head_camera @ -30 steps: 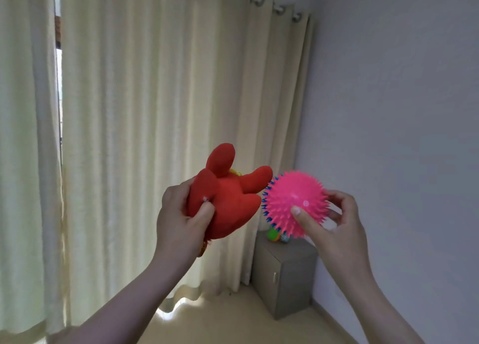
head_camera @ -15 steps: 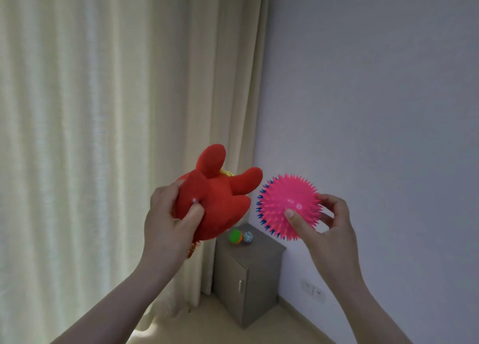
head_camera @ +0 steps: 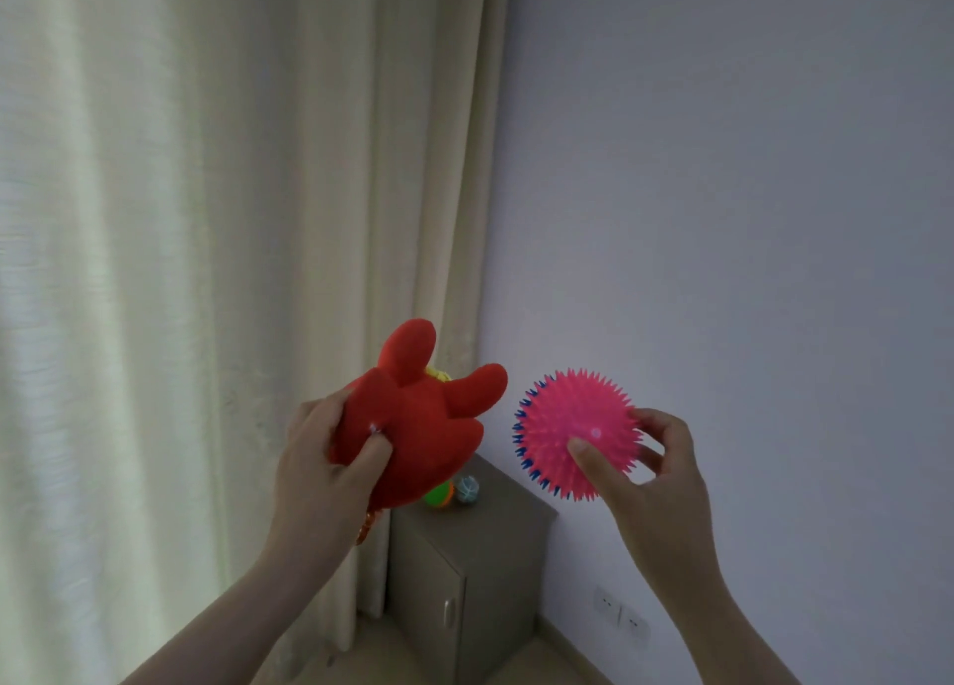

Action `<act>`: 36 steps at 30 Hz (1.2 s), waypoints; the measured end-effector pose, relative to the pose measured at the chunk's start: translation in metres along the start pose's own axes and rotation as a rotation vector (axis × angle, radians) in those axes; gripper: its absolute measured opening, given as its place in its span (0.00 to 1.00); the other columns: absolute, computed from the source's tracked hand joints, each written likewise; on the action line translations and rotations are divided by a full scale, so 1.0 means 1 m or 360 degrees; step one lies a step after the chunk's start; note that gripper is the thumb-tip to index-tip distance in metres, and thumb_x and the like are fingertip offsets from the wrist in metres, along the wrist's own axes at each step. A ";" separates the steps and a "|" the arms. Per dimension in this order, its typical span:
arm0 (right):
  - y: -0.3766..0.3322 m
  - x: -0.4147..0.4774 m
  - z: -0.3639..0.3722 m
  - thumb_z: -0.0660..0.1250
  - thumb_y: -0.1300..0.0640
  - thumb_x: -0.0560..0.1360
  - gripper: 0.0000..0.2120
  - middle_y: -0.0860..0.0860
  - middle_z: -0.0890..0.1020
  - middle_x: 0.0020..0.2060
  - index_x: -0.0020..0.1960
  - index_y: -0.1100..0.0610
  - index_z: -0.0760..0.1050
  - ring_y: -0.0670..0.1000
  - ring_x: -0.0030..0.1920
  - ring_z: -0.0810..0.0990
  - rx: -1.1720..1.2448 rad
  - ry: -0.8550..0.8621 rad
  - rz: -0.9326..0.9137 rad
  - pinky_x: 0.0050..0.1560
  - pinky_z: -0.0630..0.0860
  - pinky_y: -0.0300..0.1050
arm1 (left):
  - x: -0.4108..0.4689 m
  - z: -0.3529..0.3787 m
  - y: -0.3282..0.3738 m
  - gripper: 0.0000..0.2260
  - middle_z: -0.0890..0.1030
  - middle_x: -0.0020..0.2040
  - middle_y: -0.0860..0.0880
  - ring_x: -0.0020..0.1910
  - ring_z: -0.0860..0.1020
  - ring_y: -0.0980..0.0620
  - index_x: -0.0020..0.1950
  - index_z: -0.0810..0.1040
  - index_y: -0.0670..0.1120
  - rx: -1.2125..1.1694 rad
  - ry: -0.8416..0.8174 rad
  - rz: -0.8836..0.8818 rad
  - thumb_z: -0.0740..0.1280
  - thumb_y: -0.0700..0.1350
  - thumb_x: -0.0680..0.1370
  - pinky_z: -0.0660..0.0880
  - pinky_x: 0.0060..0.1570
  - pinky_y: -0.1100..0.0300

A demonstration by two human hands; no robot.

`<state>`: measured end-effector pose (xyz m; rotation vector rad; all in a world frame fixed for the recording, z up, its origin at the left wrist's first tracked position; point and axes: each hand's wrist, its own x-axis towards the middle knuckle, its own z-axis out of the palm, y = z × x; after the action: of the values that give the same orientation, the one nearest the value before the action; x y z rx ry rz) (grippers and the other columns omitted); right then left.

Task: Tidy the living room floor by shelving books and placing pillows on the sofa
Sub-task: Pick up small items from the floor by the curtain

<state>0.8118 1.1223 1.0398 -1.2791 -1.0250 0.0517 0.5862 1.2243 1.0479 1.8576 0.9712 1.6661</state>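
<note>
My left hand (head_camera: 322,465) grips a red plush toy (head_camera: 423,421) with stubby limbs, held up at chest height; my thumb presses into its fabric. To its right, my right hand (head_camera: 653,470) holds a pink spiky rubber ball (head_camera: 570,423) with blue-tipped spikes, thumb in front and fingers behind. The toy and the ball sit side by side with a small gap between them. No books, pillows or sofa are in view.
A small grey cabinet (head_camera: 464,581) stands in the corner below my hands, with a green-orange ball (head_camera: 440,494) and a pale blue ball (head_camera: 467,489) on top. Cream curtains (head_camera: 206,271) hang at left. A plain wall (head_camera: 722,219) with sockets (head_camera: 619,614) is at right.
The view has swung right and come closer to the corner cabinet. Both hands keep their hold on the plush toy and the spiky ball, which now sit slightly apart.
</note>
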 end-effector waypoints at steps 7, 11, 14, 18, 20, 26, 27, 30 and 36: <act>0.093 0.094 0.035 0.74 0.40 0.58 0.34 0.41 0.75 0.56 0.61 0.49 0.69 0.38 0.53 0.76 -0.0070 -0.0090 0.0060 0.39 0.75 0.28 | 0.066 0.078 -0.075 0.21 0.73 0.49 0.54 0.46 0.73 0.60 0.60 0.73 0.51 0.0102 0.0023 -0.0094 0.62 0.51 0.68 0.67 0.41 0.69; 0.149 0.137 0.069 0.74 0.40 0.59 0.34 0.41 0.76 0.55 0.61 0.49 0.69 0.39 0.53 0.77 -0.0114 -0.0137 0.0114 0.45 0.74 0.34 | 0.107 0.115 -0.129 0.20 0.73 0.48 0.55 0.45 0.72 0.61 0.59 0.73 0.51 0.0172 0.0014 -0.0119 0.62 0.51 0.68 0.67 0.40 0.68; 0.189 0.166 0.098 0.74 0.40 0.59 0.33 0.40 0.76 0.55 0.60 0.48 0.69 0.40 0.53 0.77 -0.0140 -0.0139 0.0164 0.48 0.75 0.37 | 0.133 0.140 -0.173 0.22 0.74 0.51 0.52 0.46 0.73 0.60 0.60 0.73 0.52 0.0166 -0.0016 -0.0146 0.62 0.56 0.67 0.70 0.41 0.66; 0.242 0.212 0.144 0.75 0.41 0.60 0.32 0.43 0.76 0.55 0.60 0.49 0.69 0.41 0.53 0.77 -0.0174 -0.0150 0.0201 0.48 0.76 0.39 | 0.182 0.171 -0.241 0.25 0.74 0.52 0.51 0.47 0.74 0.59 0.58 0.72 0.55 0.0169 -0.0043 -0.0232 0.59 0.62 0.64 0.75 0.45 0.56; 0.263 0.234 0.166 0.77 0.41 0.60 0.34 0.45 0.76 0.56 0.60 0.50 0.69 0.42 0.53 0.78 -0.0191 -0.0174 0.0248 0.49 0.77 0.40 | 0.206 0.185 -0.268 0.26 0.74 0.51 0.51 0.47 0.74 0.59 0.60 0.73 0.52 0.0192 -0.0054 -0.0274 0.60 0.60 0.65 0.74 0.44 0.57; 0.329 0.293 0.223 0.78 0.36 0.59 0.36 0.46 0.76 0.56 0.60 0.50 0.69 0.45 0.53 0.78 -0.0270 -0.0201 0.0341 0.47 0.77 0.39 | 0.267 0.230 -0.340 0.22 0.73 0.51 0.50 0.45 0.72 0.61 0.60 0.74 0.49 0.0251 -0.0144 -0.0324 0.62 0.52 0.67 0.65 0.39 0.69; 0.343 0.300 0.229 0.77 0.37 0.58 0.36 0.46 0.77 0.55 0.59 0.50 0.69 0.46 0.53 0.79 -0.0273 -0.0198 0.0363 0.46 0.77 0.38 | 0.274 0.238 -0.351 0.21 0.73 0.50 0.50 0.45 0.72 0.62 0.60 0.74 0.49 0.0250 -0.0159 -0.0339 0.62 0.52 0.68 0.65 0.40 0.70; 0.385 0.322 0.247 0.76 0.32 0.55 0.38 0.45 0.77 0.55 0.59 0.48 0.70 0.47 0.53 0.79 -0.0294 -0.0198 0.0444 0.48 0.80 0.47 | 0.297 0.259 -0.384 0.22 0.73 0.50 0.50 0.45 0.72 0.62 0.60 0.75 0.48 0.0305 -0.0172 -0.0364 0.63 0.51 0.67 0.66 0.41 0.69; 0.481 0.376 0.286 0.79 0.42 0.61 0.30 0.47 0.77 0.53 0.57 0.47 0.70 0.49 0.52 0.79 -0.0380 -0.0304 0.0543 0.51 0.80 0.54 | 0.340 0.310 -0.450 0.25 0.74 0.52 0.48 0.44 0.72 0.59 0.63 0.75 0.46 0.0406 -0.0150 -0.0458 0.63 0.51 0.67 0.66 0.42 0.66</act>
<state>1.0800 1.7143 0.8608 -1.6837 -0.9843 0.3257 0.8063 1.8076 0.8892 1.8282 1.3900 1.3243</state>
